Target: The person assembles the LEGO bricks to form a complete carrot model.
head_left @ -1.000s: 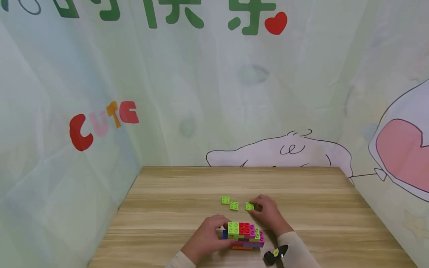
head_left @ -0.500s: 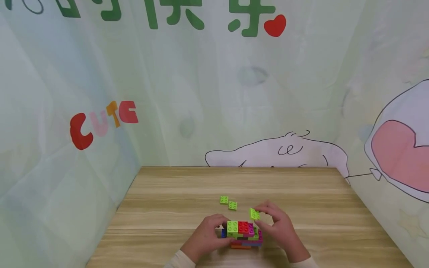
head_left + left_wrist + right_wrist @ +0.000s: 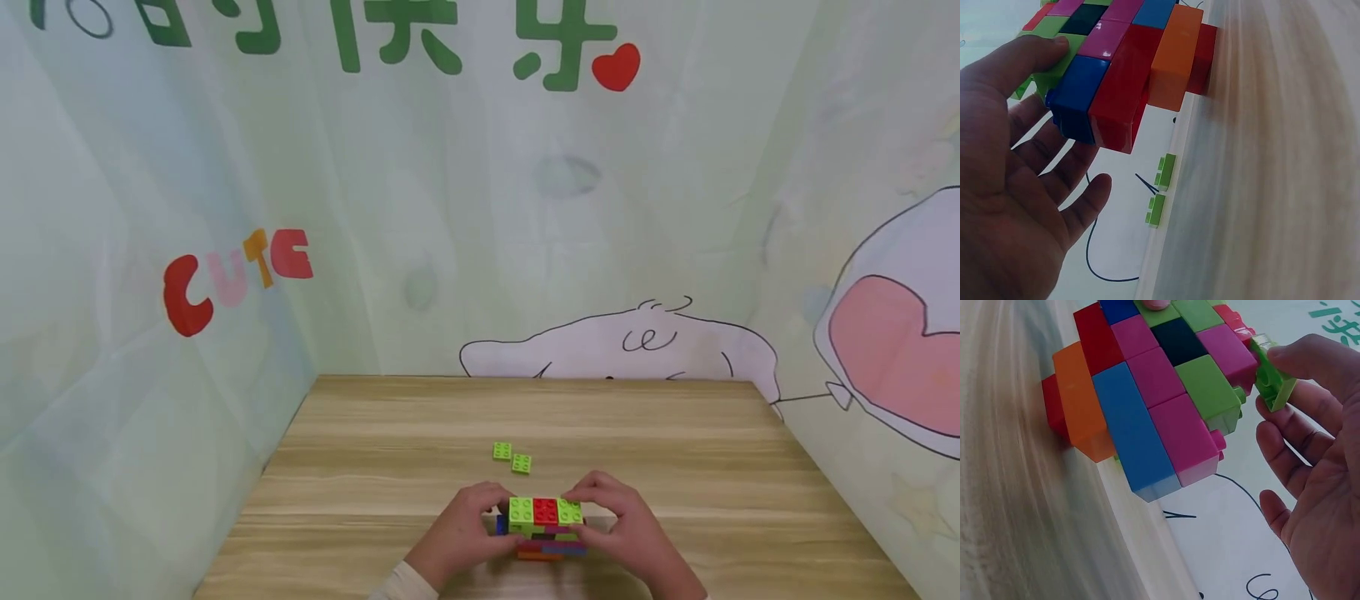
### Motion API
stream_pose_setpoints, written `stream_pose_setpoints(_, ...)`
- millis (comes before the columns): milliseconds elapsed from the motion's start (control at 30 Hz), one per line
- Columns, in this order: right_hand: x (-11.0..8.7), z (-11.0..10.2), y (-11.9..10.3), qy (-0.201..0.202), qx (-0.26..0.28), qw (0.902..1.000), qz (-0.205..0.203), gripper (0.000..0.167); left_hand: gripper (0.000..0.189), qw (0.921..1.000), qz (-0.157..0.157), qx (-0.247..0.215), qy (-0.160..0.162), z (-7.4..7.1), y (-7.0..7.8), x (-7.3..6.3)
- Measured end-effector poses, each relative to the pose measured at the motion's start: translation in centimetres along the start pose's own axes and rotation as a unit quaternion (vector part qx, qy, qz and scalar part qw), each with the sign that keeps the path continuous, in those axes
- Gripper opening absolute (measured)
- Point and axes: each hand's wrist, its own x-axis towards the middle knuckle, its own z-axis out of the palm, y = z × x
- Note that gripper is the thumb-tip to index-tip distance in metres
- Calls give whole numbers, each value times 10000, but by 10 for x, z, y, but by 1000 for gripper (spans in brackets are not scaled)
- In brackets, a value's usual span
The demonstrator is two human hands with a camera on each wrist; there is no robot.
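A stepped stack of toy building bricks [image 3: 551,537], in blue, red, orange, magenta, black and green, stands on the table with a narrow base. My left hand [image 3: 463,529] grips its left end, thumb on a green brick in front and fingers behind, as the left wrist view shows. Between thumb and fingers my right hand [image 3: 636,529] pinches a light green brick [image 3: 1275,384]. That brick is at the top right of the stack, beside the red brick [image 3: 545,510]; in the right wrist view it sits slightly tilted by a magenta brick [image 3: 1229,353].
Behind the stack, two loose light green bricks [image 3: 502,451] [image 3: 521,463] lie corner to corner on the wooden table [image 3: 375,467]. A printed cloth backdrop [image 3: 420,208] rises along the table's back and sides.
My right hand has picked up the rightmost loose green brick from the table and brought it toward me to the stack's top right. My left hand stays on the stack.
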Motion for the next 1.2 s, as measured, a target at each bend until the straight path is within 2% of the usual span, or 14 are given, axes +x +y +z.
stream_pose_setpoints(133,-1,-1,-2,-55,23,10000,7,35,26,10000,34,-20,22,0,0,0)
stream_pose_setpoints(300,2,-3,-6,-48,-182,9998,-97,35,25,9999,-121,-53,-77,-1,1,1)
stream_pose_setpoints(467,4,-7,-10,-249,-332,9989,194,35,25,9998,-149,-20,-112,-1,1,1)
stream_pose_setpoints(733,11,-12,-23,-857,-364,9930,728,32,23,9999,-26,18,-102,-3,-1,0)
stream_pose_setpoints(867,12,-13,-28,-973,-551,9904,811,32,23,9998,-71,30,-169,-3,0,2)
stream_pose_setpoints(1067,3,-4,-15,-769,-407,9913,984,38,22,9999,-18,28,-119,-2,1,1)
stream_pose_setpoints(1200,-6,11,1,-916,27,9886,1198,40,23,9999,-1,-29,-121,-2,-1,-1)
